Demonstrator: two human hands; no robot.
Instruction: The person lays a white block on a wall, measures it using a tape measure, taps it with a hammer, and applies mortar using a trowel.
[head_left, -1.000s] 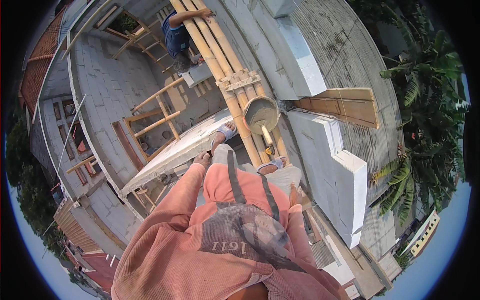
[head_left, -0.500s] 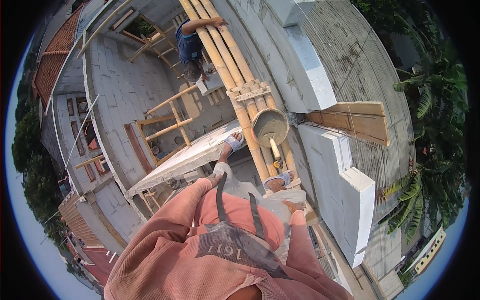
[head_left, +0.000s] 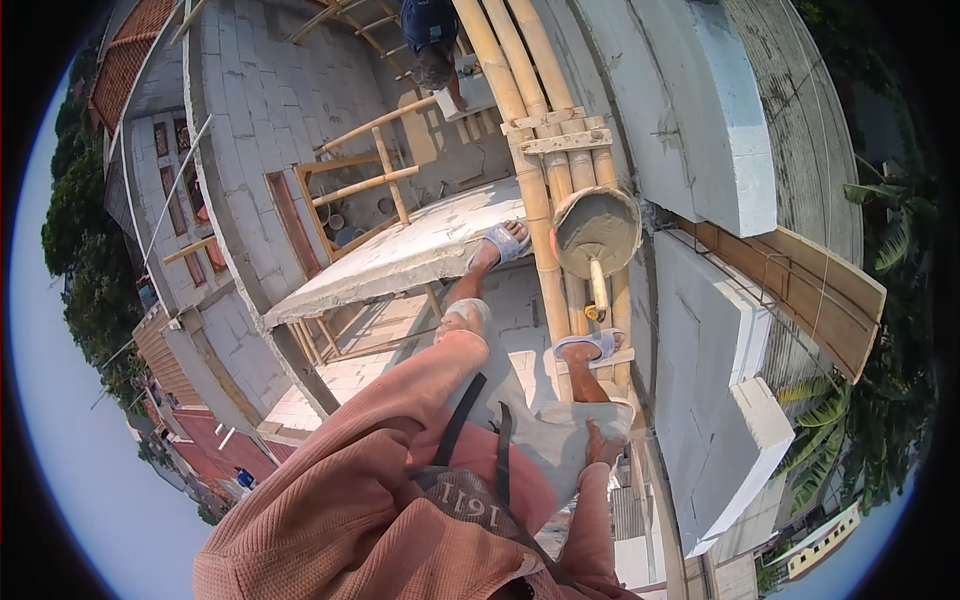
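Note:
My left hand [head_left: 465,320] rests over my left knee, on the grey trouser leg [head_left: 515,350]. Over the right knee lies my right hand [head_left: 604,442], fingers down along the cloth. Neither hand appears to hold a thing. Beyond my right foot a bucket of grey mortar [head_left: 590,230] stands on bamboo poles [head_left: 540,190]. A tool with a pale handle [head_left: 598,282] stands in the mortar, its working end buried. Beside the handle's end is a small yellow-and-black item [head_left: 595,313], too small to name.
My left sandal [head_left: 503,241] is on a block wall top [head_left: 400,265], my right sandal [head_left: 592,346] on the bamboo scaffold. Deep drops open beside both. A co-worker [head_left: 432,45] bends over a pale block [head_left: 470,93] below. A white block wall [head_left: 705,340] and wooden board [head_left: 790,270] flank the right.
The view has shifted, so the bucket and scaffold appear farther right. More of my lower legs shows. Both hands remain at my knees. The co-worker appears higher in the picture.

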